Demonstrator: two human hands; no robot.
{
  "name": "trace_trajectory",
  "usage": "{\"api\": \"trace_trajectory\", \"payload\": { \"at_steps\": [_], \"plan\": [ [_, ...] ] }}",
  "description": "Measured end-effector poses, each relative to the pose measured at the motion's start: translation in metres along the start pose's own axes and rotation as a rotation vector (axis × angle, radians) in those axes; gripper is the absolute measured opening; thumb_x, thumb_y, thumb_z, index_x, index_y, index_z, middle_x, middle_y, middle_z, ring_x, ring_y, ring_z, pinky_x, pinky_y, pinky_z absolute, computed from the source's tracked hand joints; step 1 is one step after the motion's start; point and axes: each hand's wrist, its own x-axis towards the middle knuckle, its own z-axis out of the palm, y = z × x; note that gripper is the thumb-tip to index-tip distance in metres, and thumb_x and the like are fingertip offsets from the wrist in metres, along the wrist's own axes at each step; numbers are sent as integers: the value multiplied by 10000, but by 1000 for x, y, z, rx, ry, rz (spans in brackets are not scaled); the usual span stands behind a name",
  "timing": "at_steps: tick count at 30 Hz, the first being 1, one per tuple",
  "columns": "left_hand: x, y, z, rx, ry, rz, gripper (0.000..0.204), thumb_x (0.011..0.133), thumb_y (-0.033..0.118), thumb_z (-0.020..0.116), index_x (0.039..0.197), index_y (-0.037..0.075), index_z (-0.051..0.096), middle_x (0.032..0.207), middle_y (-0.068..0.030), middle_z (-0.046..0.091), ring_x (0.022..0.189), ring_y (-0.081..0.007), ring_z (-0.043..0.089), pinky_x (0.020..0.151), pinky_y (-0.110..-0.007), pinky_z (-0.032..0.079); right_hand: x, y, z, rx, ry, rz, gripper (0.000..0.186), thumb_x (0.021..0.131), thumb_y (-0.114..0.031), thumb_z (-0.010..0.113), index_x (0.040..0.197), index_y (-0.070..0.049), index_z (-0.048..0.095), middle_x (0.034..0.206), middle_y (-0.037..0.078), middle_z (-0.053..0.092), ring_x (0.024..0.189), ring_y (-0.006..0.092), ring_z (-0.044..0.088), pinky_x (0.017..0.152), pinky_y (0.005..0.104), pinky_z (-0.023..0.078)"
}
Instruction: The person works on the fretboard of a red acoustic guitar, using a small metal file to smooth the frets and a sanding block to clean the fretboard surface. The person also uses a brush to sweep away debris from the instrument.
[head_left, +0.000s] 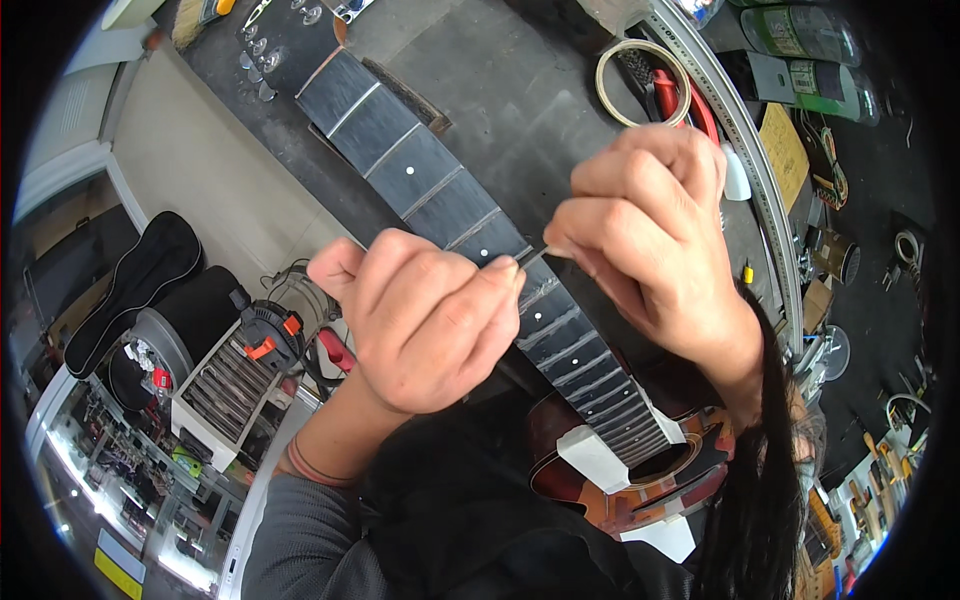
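Observation:
A guitar neck with a dark fretboard (pixel 390 145) runs diagonally below my hands, from the headstock (pixel 290 45) at the upper left to the brown guitar body (pixel 555 480) near me. Pale dots and fret lines mark the fretboard. Above its middle, my left hand (pixel 425 325) and my right hand (pixel 655 225) pinch opposite ends of a short, thin strip, probably fret wire (pixel 536 258). Both hands are closed, fingers curled. Whether the strip touches the board I cannot tell. White sheets (pixel 590 452) lie on the body around the fretboard's end.
A roll of tape (pixel 605 85) and red-handled pliers (pixel 665 95) lie on the dark bench beyond my right hand. A long metal ruler (pixel 750 160) runs along the right. Bottles (pixel 800 35) stand farther off. At left are a black instrument case (pixel 140 285) and a white slatted unit (pixel 225 395).

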Motion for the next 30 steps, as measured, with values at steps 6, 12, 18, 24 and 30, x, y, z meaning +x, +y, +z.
{"api": "trace_trajectory", "payload": {
  "at_steps": [6,12,18,24,30],
  "plan": [
    [-3,9,-2,-39,-21,3,348,795,46,953,1114,139,846,939,52,696,850,-207,634,897,-440,339,-12,-6,-3,26,-31,42,330,820,-148,948,1107,-142,784,1148,25,723,1163,332,649,1058,475,442],
    [-1,6,-1,-49,-20,8,360,800,39,950,1128,141,841,944,52,701,855,-202,636,899,-440,341,-11,-5,-4,-2,-18,34,319,829,-149,946,1106,-144,785,1158,21,728,1168,328,647,1062,483,435],
    [-5,1,-1,-8,-7,-4,369,810,32,945,1146,138,837,969,53,709,864,-207,634,915,-437,352,-1,-4,0,-22,-7,19,307,824,-168,930,1097,-154,791,1159,16,734,1167,319,655,1061,486,433],
    [-10,13,-5,-100,-48,-7,356,810,27,942,1128,136,826,963,44,694,853,-208,627,943,-434,350,-15,-15,-11,-34,-62,30,325,790,-179,931,1087,-164,800,1137,-1,735,1144,307,664,1053,488,434],
    [-12,-4,-2,-13,13,0,376,805,35,945,1152,134,841,963,42,708,854,-208,644,931,-443,360,4,-8,-2,-59,-26,-21,347,778,-198,930,1100,-175,803,1136,-13,728,1159,307,658,1057,496,415]
  ]
}}
